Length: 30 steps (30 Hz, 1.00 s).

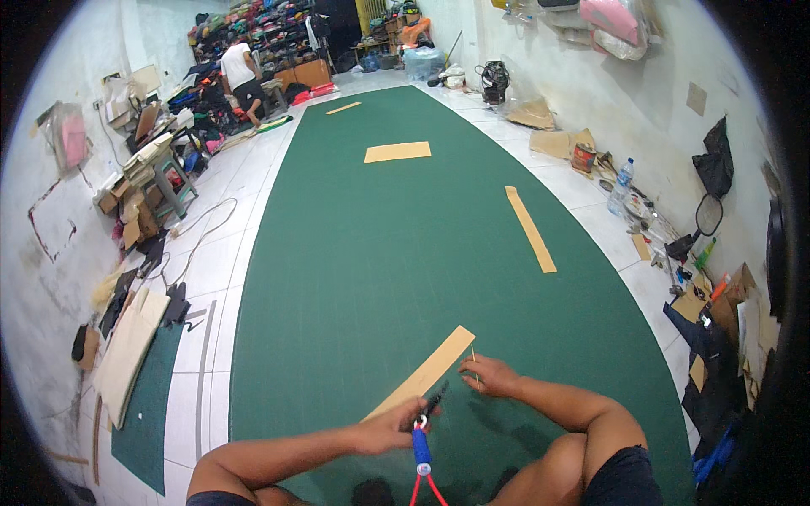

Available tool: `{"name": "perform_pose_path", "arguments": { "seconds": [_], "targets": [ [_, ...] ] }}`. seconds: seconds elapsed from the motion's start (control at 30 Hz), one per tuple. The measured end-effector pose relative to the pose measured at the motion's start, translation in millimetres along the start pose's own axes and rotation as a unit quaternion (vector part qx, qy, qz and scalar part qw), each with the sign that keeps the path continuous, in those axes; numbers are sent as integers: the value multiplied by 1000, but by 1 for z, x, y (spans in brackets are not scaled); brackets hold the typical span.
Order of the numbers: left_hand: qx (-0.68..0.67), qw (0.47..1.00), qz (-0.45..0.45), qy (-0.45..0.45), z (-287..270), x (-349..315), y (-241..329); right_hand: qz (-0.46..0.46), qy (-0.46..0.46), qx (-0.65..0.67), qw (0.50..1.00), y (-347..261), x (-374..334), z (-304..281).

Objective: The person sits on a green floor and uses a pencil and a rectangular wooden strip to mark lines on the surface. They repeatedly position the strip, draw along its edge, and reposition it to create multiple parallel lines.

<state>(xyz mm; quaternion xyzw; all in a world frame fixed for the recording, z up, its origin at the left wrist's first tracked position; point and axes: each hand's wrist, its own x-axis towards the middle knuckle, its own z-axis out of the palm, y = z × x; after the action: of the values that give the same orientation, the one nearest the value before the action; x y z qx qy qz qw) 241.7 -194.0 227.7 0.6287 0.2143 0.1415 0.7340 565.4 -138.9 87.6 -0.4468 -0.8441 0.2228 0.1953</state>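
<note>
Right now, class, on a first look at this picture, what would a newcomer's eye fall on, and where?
First, probably, the huge green sheet stretching far back across the white tiled floor. Next, the nearest tan strip on it, by the left hand holding a dark tool and the right hand holding a slim stick. Then, at the back left, a person in a white top beside a dark heap.
</note>
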Motion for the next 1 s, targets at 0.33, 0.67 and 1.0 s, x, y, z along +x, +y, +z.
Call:
{"name": "perform_pose_path", "arguments": {
  "seconds": [0.33,0.67,1.0],
  "targets": [
    [-117,984,63,119,-4,12,109,49,-27,-12,998,16,-44,-18],
    [96,981,165,-23,24,-8,147,53,-27,-45,997,18,-46,-24],
    [206,875,426,-103,51,3,166,48,-39,-37,997,28,-51,-17]
  ]
}}
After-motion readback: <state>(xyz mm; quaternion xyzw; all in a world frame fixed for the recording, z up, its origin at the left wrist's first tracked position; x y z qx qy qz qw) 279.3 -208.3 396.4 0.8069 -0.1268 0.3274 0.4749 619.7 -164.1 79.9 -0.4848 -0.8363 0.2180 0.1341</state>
